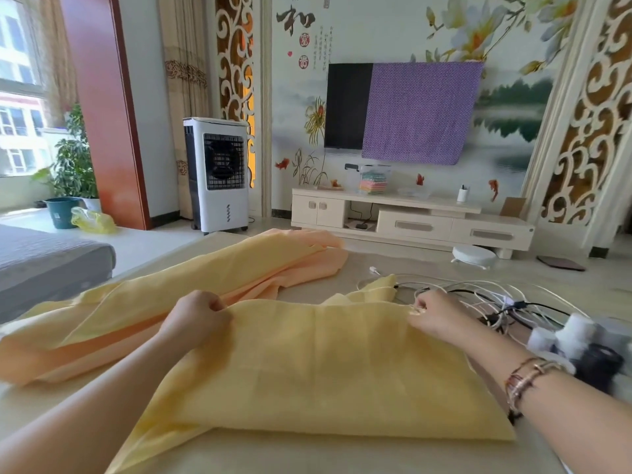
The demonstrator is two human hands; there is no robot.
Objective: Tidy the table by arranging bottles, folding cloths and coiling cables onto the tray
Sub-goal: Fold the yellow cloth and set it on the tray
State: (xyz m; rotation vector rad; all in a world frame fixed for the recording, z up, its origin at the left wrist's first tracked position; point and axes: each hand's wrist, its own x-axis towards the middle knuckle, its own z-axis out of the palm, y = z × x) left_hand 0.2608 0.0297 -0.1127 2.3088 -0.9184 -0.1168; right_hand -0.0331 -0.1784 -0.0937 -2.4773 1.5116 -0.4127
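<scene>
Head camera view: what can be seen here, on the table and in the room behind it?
Yellow cloth: one, spread on the table, far edge gripped by both hands.
Peach cloth: one, rumpled, beyond and left of the yellow one.
Cables: a tangle, white and black, right of the cloths.
Bottles: a few, white-capped, blurred, at right edge.
Table: one, cream.
Air cooler: one, white, on floor.
Television: one, black, half under a purple cover.
Cabinet: one, cream, below television.
Plant: green, by window.
Left hand: pinching cloth.
Right hand: pinching cloth.
</scene>
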